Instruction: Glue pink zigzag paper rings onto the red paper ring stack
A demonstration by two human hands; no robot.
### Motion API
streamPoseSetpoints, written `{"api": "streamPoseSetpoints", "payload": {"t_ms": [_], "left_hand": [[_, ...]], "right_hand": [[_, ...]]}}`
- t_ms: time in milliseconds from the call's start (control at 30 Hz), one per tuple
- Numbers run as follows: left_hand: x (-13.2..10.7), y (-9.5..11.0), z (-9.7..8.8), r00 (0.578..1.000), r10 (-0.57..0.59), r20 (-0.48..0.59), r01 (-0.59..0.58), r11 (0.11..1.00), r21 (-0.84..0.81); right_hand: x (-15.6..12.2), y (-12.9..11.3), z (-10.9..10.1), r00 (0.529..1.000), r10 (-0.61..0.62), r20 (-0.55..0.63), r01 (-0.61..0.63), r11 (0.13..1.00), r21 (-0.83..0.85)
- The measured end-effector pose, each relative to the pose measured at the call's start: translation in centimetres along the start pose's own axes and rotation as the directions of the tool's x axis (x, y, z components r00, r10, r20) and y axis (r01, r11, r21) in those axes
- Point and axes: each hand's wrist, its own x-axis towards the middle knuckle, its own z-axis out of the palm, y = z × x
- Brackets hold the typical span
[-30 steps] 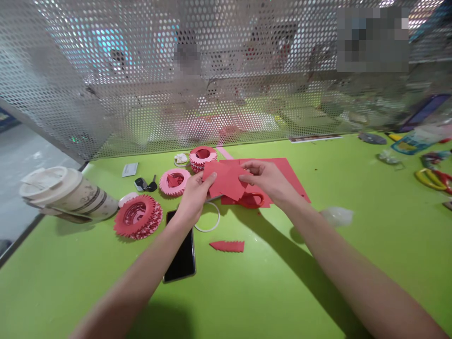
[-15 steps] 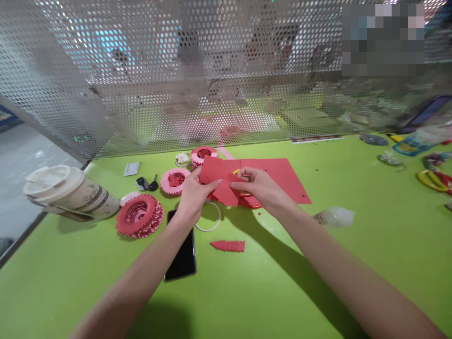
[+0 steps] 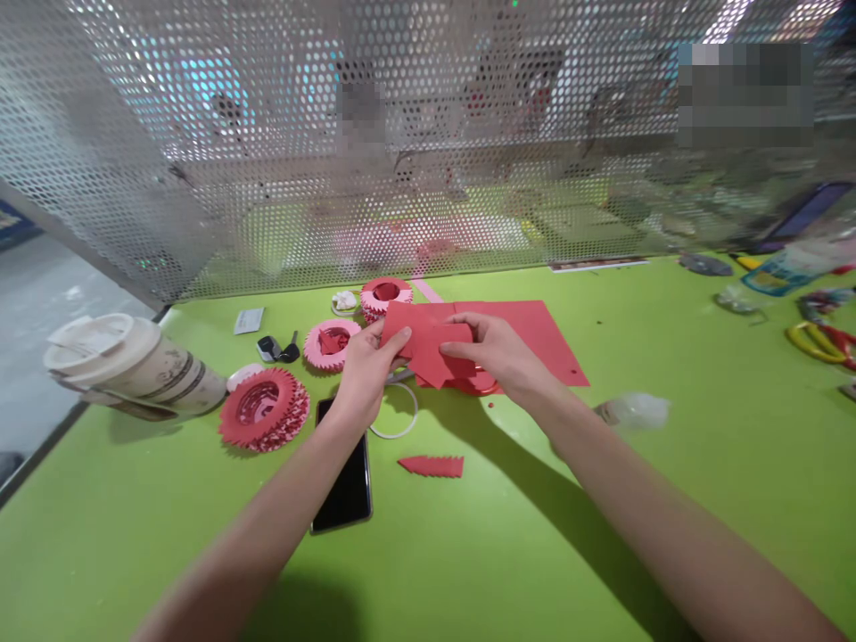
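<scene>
Both of my hands grip a folded piece of red paper [image 3: 432, 352] above the table's middle. My left hand [image 3: 366, 379] pinches its left side, and my right hand [image 3: 498, 361] holds its right side. Beneath them lies a large red paper sheet [image 3: 528, 334], partly covering red-handled scissors [image 3: 482, 386]. To my left are a red serrated paper ring stack [image 3: 264, 410], a pink serrated ring [image 3: 331, 345], and a further serrated stack [image 3: 386, 297]. A serrated red paper strip [image 3: 432, 466] lies below my hands, near a black phone [image 3: 346, 477] and a white band [image 3: 394, 415].
A paper cup [image 3: 134, 367] lies on its side at the green table's left edge [image 3: 100, 526], with a car key [image 3: 277, 349] nearby. Yellow-handled scissors [image 3: 819, 343] and a plastic bag [image 3: 635, 410] lie right. A perforated metal screen [image 3: 267, 178] stands behind.
The red paper in my hands has shifted lower and now sits closer to the large sheet, covering more of the red scissors. My hands have moved slightly with it.
</scene>
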Motion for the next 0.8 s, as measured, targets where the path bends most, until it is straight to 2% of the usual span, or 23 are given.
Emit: {"api": "streamPoseSetpoints", "payload": {"t_ms": [133,267,333,467,567,700,800], "left_hand": [[-0.1,-0.1,0.1,1.000,-0.028,-0.006,0.028,1.000,-0.007],[-0.5,-0.4,0.5,0.990,-0.052,0.131,0.046,0.998,0.044],[-0.6,-0.5,0.5,0.987,-0.032,0.157,0.018,0.996,0.092],[-0.3,-0.8,0.2,0.995,0.010,0.100,-0.021,0.993,0.112],[-0.2,-0.9,0.1,0.997,0.015,0.078,-0.026,0.991,0.134],[-0.6,-0.8,0.5,0.996,-0.017,0.089,0.004,0.989,0.151],[-0.8,-0.5,0.6,0.993,-0.084,0.087,0.080,0.995,0.051]], "right_hand": [[0.4,0.7,-0.3,0.998,-0.022,-0.065,0.019,0.999,-0.034],[0.5,1.1,0.1,0.994,-0.066,-0.083,0.061,0.996,-0.061],[0.3,1.0,0.4,0.991,-0.100,-0.088,0.091,0.991,-0.103],[0.0,0.8,0.4,0.981,-0.171,-0.086,0.152,0.969,-0.197],[0.2,1.0,0.2,0.974,-0.216,-0.064,0.200,0.960,-0.196],[0.2,1.3,0.7,0.952,-0.304,-0.032,0.297,0.945,-0.140],[-0.1,1.4,1.6,0.941,-0.338,-0.014,0.332,0.930,-0.160]]}}
